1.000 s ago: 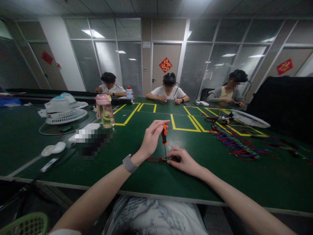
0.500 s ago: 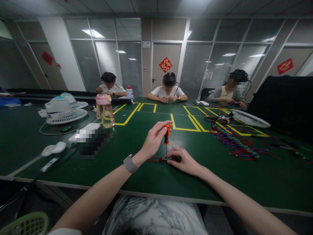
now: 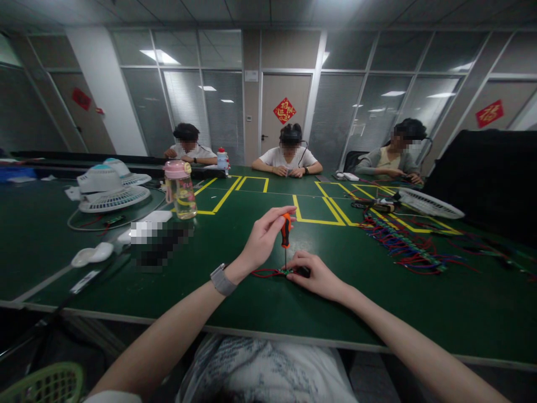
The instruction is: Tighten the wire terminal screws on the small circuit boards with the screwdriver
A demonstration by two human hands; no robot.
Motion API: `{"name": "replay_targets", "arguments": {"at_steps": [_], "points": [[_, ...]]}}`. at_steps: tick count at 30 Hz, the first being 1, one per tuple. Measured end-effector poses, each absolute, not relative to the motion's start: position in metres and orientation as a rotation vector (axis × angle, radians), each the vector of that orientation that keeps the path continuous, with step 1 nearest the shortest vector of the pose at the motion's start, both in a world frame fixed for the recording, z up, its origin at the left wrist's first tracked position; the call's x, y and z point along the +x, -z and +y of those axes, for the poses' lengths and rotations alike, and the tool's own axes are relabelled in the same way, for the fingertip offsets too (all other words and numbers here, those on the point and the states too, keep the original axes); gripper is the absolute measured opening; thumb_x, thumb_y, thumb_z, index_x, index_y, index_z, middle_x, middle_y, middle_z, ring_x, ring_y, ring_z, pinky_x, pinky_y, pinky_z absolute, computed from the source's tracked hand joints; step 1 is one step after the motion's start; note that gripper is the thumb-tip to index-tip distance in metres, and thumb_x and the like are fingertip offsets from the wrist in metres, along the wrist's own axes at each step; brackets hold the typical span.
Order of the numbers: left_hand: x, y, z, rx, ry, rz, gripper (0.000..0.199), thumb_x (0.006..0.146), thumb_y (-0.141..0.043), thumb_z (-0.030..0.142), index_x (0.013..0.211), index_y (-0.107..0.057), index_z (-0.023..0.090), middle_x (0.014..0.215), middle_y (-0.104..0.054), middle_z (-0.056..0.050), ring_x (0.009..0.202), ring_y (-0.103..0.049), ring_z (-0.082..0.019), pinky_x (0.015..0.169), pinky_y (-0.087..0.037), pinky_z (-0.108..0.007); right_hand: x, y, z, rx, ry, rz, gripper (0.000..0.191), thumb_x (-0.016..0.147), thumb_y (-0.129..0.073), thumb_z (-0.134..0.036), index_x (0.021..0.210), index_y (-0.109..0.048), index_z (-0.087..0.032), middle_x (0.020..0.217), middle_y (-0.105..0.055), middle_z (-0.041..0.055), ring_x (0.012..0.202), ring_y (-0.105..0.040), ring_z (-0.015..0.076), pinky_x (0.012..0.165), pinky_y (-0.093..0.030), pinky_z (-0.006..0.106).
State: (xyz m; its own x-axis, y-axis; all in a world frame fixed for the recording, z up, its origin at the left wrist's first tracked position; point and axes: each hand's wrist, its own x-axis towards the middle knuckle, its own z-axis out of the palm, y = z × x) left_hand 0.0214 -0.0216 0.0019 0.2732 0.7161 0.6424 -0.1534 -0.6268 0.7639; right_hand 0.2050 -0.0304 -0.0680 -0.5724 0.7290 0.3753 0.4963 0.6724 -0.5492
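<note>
Upright in front of me stands a screwdriver (image 3: 286, 232) with an orange and black handle. My left hand (image 3: 265, 235) is closed around the top of that handle. The shaft runs straight down to a small green circuit board (image 3: 285, 271) lying on the table, and the tip meets it. Red wires (image 3: 265, 273) come off the board's left side. My right hand (image 3: 312, 274) pinches the board's right end between thumb and fingers, its palm low over the table. The fingers partly hide the board.
Wired circuit boards (image 3: 411, 246) lie in a row at right, beside a white fan grille (image 3: 430, 202). A pink-lidded bottle (image 3: 180, 190) and white fans (image 3: 111, 190) stand at left. Several people sit across the green table (image 3: 235, 308); a black case (image 3: 482, 179) rises at right.
My left hand and the screwdriver handle have shifted very slightly. The right hand stays on the circuit board in the same place.
</note>
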Motion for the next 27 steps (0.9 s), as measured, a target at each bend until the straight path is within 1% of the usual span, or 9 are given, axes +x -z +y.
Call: {"name": "replay_targets", "arguments": {"at_steps": [3,8,10,12,15,17,21,24,27], "points": [[0.0214,-0.0033,-0.0220,1.707,-1.398,0.474,0.033,0.093,-0.048,0.029,0.122,-0.059,0.019,0.114,-0.064,-0.009,0.093,-0.066,-0.017,0.082,-0.055,-0.030,0.2047,0.0680,-0.0300,-0.947,-0.517,-2.299,0.013,0.081,-0.064,-0.021,0.091,-0.072,-0.018,0.080,-0.060,0.0041,0.077,-0.056,0.0165,0.070,-0.044,0.028],[0.0214,-0.0027,-0.0213,1.711,-1.465,0.544,0.027,0.086,-0.060,0.030,0.109,-0.066,0.018,0.098,-0.066,-0.005,0.080,-0.066,-0.013,0.072,-0.056,-0.025,0.2050,0.0684,-0.0299,-0.944,-0.523,-2.300,0.013,0.081,-0.064,-0.021,0.092,-0.072,-0.018,0.081,-0.061,0.0044,0.077,-0.056,0.0165,0.070,-0.044,0.028],[0.0216,-0.0010,-0.0208,1.734,-1.483,0.565,0.025,0.085,-0.061,0.031,0.106,-0.068,0.019,0.096,-0.064,-0.005,0.077,-0.064,-0.012,0.070,-0.055,-0.023,0.2048,0.0683,-0.0301,-0.949,-0.520,-2.303,0.014,0.081,-0.064,-0.021,0.092,-0.072,-0.018,0.081,-0.061,0.0044,0.077,-0.056,0.0165,0.070,-0.044,0.028],[0.0220,0.0006,-0.0206,1.729,-1.470,0.554,0.027,0.088,-0.056,0.032,0.109,-0.067,0.019,0.101,-0.064,-0.006,0.079,-0.064,-0.012,0.071,-0.055,-0.024,0.2045,0.0676,-0.0306,-0.952,-0.517,-2.305,0.014,0.081,-0.064,-0.021,0.092,-0.072,-0.018,0.081,-0.061,0.0044,0.077,-0.056,0.0164,0.069,-0.044,0.028],[0.0222,0.0010,-0.0211,1.675,-1.424,0.480,0.033,0.093,-0.047,0.032,0.120,-0.061,0.019,0.114,-0.064,-0.010,0.096,-0.065,-0.018,0.082,-0.055,-0.031,0.2042,0.0665,-0.0316,-0.954,-0.517,-2.302,0.013,0.081,-0.064,-0.021,0.091,-0.072,-0.018,0.081,-0.061,0.0045,0.076,-0.056,0.0164,0.070,-0.044,0.028],[0.0220,-0.0003,-0.0218,1.657,-1.418,0.456,0.034,0.092,-0.048,0.031,0.122,-0.060,0.019,0.118,-0.064,-0.011,0.102,-0.064,-0.020,0.087,-0.054,-0.034,0.2042,0.0664,-0.0318,-0.951,-0.515,-2.301,0.013,0.081,-0.064,-0.020,0.091,-0.072,-0.018,0.080,-0.061,0.0044,0.077,-0.056,0.0166,0.070,-0.044,0.028],[0.0222,-0.0033,-0.0223,1.734,-1.459,0.524,0.028,0.088,-0.058,0.028,0.113,-0.065,0.018,0.106,-0.067,-0.008,0.091,-0.066,-0.016,0.083,-0.054,-0.029,0.2046,0.0681,-0.0308,-0.953,-0.524,-2.295,0.013,0.081,-0.065,-0.022,0.092,-0.072,-0.018,0.079,-0.061,0.0041,0.078,-0.056,0.0172,0.071,-0.045,0.029],[0.0238,-0.0031,-0.0229,1.824,-1.513,0.536,0.021,0.084,-0.063,0.027,0.102,-0.068,0.018,0.096,-0.063,-0.005,0.086,-0.063,-0.014,0.076,-0.053,-0.024,0.2045,0.0670,-0.0306,-0.971,-0.567,-2.266,0.019,0.081,-0.066,-0.029,0.097,-0.071,-0.018,0.080,-0.061,0.0040,0.077,-0.057,0.0174,0.072,-0.046,0.030],[0.0254,-0.0029,-0.0267,1.944,-1.541,0.574,0.020,0.087,-0.059,0.028,0.102,-0.068,0.020,0.096,-0.058,-0.005,0.084,-0.060,-0.013,0.070,-0.051,-0.022,0.2032,0.0586,-0.0325,-0.947,-0.611,-2.152,0.028,0.081,-0.067,-0.034,0.104,-0.068,-0.019,0.087,-0.061,0.0044,0.079,-0.058,0.0172,0.073,-0.047,0.031]]}}
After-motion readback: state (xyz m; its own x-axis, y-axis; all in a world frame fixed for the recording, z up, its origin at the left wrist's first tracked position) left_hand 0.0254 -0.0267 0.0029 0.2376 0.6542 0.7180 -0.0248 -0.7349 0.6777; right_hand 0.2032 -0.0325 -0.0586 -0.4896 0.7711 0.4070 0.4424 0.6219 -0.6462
